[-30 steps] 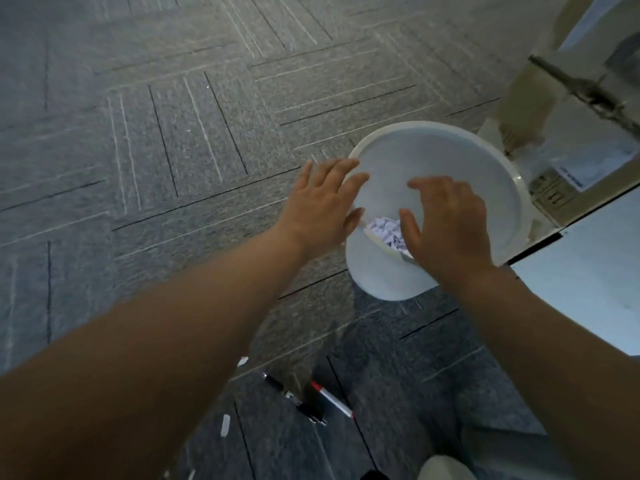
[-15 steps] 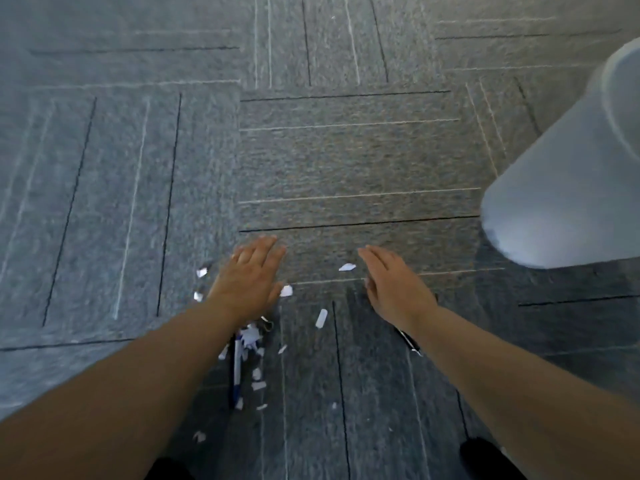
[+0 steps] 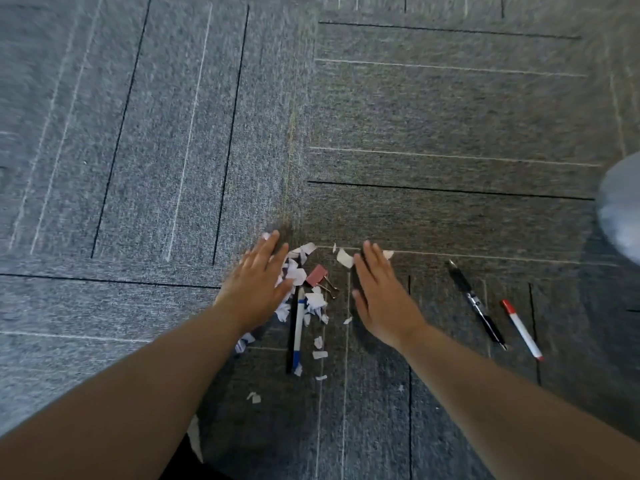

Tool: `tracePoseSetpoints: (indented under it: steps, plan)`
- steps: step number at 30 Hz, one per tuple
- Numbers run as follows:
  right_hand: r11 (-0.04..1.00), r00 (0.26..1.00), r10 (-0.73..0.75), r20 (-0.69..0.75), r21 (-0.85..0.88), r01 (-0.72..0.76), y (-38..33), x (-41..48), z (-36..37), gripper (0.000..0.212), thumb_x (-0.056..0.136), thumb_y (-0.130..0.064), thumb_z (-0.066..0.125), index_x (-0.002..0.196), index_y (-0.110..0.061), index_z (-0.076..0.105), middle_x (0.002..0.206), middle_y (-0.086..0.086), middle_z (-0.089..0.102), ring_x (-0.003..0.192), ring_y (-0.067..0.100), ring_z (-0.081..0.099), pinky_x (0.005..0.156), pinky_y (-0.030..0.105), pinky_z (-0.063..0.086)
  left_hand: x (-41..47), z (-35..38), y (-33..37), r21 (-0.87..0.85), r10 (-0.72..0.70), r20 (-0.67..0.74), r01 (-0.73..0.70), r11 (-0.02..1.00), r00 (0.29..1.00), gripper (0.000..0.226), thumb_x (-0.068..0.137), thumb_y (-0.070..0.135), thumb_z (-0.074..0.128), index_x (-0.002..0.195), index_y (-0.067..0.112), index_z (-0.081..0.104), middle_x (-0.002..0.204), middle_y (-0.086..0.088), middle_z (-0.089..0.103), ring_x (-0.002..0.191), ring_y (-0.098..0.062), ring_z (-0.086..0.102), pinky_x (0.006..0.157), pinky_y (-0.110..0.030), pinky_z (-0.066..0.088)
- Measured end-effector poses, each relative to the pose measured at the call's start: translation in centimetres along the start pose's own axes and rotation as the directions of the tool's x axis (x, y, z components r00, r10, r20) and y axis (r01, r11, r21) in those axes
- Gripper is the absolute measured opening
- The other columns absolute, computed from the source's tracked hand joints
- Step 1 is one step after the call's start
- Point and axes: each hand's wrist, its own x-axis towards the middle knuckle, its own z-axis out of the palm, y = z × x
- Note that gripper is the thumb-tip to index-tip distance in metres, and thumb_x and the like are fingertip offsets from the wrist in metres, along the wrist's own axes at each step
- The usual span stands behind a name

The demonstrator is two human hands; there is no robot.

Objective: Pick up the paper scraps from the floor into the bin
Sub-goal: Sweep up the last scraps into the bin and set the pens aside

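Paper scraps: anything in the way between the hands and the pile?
Yes. A pink binder clip and a blue-and-white pen lie among the paper scraps, between the left hand and right hand.

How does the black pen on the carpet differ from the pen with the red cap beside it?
The black pen is dark all over; the red-capped pen has a white barrel. The black pen looks longer and lies nearer the right hand; the red-capped pen lies farther out. Both lie flat on the carpet, slanted almost alike, not touching.
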Motion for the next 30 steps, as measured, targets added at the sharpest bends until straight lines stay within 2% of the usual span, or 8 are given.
tracePoseSetpoints:
  steps: [4,9,14,17,20,24,27,30]
  plan:
    - [0.989,0.988,-0.125,-0.094,0.066,0.132,-1.5,0.5,-0.3,0.049,0.091,-0.021,0.032,0.135,-0.001,0.039,0.14,0.018,0.042,0.123,0.037,0.045,0.094,0.036,0.042,-1.9,0.5,-0.9,0.042,0.117,-0.009,-0.116,0.992,0.993,0.052,0.098,0.035,0.031,0.145,0.018,0.019,0.155,-0.001,0.009,0.142,-0.02,0.009,0.112,-0.036,0.006]
    - [0.992,0.984,-0.12,-0.134,0.027,0.124,-2.9,4.9,-2.2,0.044,0.09,-0.001,0.049,0.133,-0.004,0.045,0.135,0.014,0.046,0.124,0.034,0.039,0.102,0.042,0.037,-2.5,0.4,-2.8,0.144,0.165,-0.169,-0.141,0.979,0.972,0.028,0.078,0.023,0.068,0.105,0.015,0.063,0.11,-0.01,0.061,0.102,-0.028,0.06,0.084,-0.044,0.05]
    - [0.949,0.941,-0.314,-0.129,-0.016,0.314,-5.8,5.7,-1.7,0.024,0.071,0.008,0.068,0.091,-0.004,0.064,0.088,0.014,0.062,0.078,0.033,0.058,0.059,0.038,0.053,-2.6,0.2,-3.2,0.162,0.139,-0.218,-0.104,0.981,0.966,0.022,0.064,0.017,0.079,0.082,0.013,0.066,0.083,-0.007,0.062,0.074,-0.024,0.062,0.065,-0.038,0.055]
    - [0.964,0.952,-0.266,-0.149,-0.067,0.258,-5.4,5.1,-1.2,0.03,0.067,0.004,0.073,0.094,-0.004,0.065,0.091,0.013,0.065,0.081,0.034,0.059,0.07,0.04,0.053,-2.6,0.3,-3.5,0.175,0.131,-0.236,-0.09,0.98,0.963,0.022,0.066,0.019,0.073,0.085,0.013,0.065,0.086,-0.008,0.06,0.074,-0.025,0.06,0.066,-0.04,0.055]
    - [0.967,0.96,-0.255,-0.112,-0.04,0.252,-4.6,4.6,-0.9,0.025,0.076,-0.004,0.07,0.101,-0.002,0.066,0.1,0.013,0.065,0.088,0.034,0.058,0.076,0.041,0.05,-2.5,0.0,-2.8,0.255,0.164,-0.191,-0.112,0.96,0.968,0.038,0.077,0.031,0.056,0.112,0.018,0.059,0.117,-0.01,0.059,0.098,-0.033,0.059,0.079,-0.048,0.05]
    - [0.964,0.961,-0.263,-0.086,-0.056,0.259,-3.9,3.9,-0.4,0.017,0.074,-0.004,0.072,0.089,-0.003,0.067,0.091,0.011,0.062,0.08,0.033,0.056,0.066,0.042,0.053,-1.7,0.0,-1.7,0.244,0.208,0.043,-0.213,0.946,0.977,0.065,0.084,0.045,0.004,0.144,0.03,0.021,0.155,0.001,0.016,0.14,-0.028,0.014,0.112,-0.052,0.013]
    - [0.973,0.975,-0.22,-0.038,-0.073,0.217,-3.5,3.7,-1.1,0.015,0.086,-0.015,0.063,0.098,-0.006,0.063,0.102,0.007,0.058,0.095,0.028,0.051,0.081,0.04,0.048,-1.5,0.5,-1.5,0.238,0.191,0.006,-0.186,0.953,0.982,0.056,0.091,0.044,0.015,0.143,0.026,0.026,0.154,-0.001,0.019,0.141,-0.024,0.015,0.114,-0.048,0.008]
    - [0.982,0.982,-0.19,0.022,-0.015,0.19,-2.6,3.0,-1.8,0.016,0.094,-0.021,0.052,0.102,-0.009,0.06,0.105,0.004,0.057,0.1,0.023,0.047,0.086,0.034,0.042,-1.5,0.4,-1.4,0.229,0.196,-0.079,-0.174,0.958,0.977,0.051,0.089,0.04,0.04,0.135,0.017,0.039,0.144,-0.006,0.039,0.13,-0.027,0.039,0.109,-0.049,0.025]
